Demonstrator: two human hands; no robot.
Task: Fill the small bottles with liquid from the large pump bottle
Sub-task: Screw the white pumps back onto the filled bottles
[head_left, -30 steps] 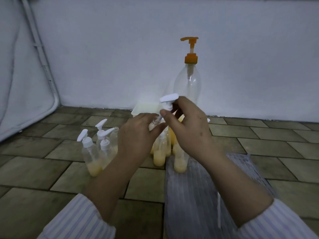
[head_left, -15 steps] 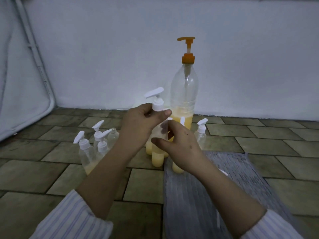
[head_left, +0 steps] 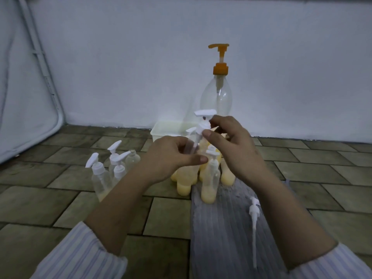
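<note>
Since half a second ago the right hand (head_left: pixel 239 150) has risen from the body of the small bottle to its top, and the white pump cap (head_left: pixel 203 121) that sat screwed on the neck is now lifted clear, its dip tube slanting down into the bottle.

In the head view, the left hand (head_left: pixel 171 158) has its fingers and thumb curled round the small clear bottle (head_left: pixel 189 147), holding it above the floor in front of the other bottles. The right hand pinches the collar of the white pump cap between thumb and fingertips, just above the left hand.

The large pump bottle (head_left: pixel 216 97), clear with an orange pump, stands upright against the white wall behind the hands; its lower part is hidden by them. A pale plastic tub (head_left: pixel 167 130) sits just to its left.

Below the hands a cluster of small bottles partly filled with yellow liquid (head_left: pixel 209 184) stands on the tiled floor (head_left: pixel 60 202) and on the edge of a grey ribbed mat (head_left: pixel 221 238). To the left stands a second group of small capped bottles (head_left: pixel 99 174), with one uncapped bottle (head_left: pixel 132 160) behind them. A loose white pump with its tube (head_left: pixel 254 224) lies on the mat by the right forearm. Striped sleeves cover both arms.
</note>
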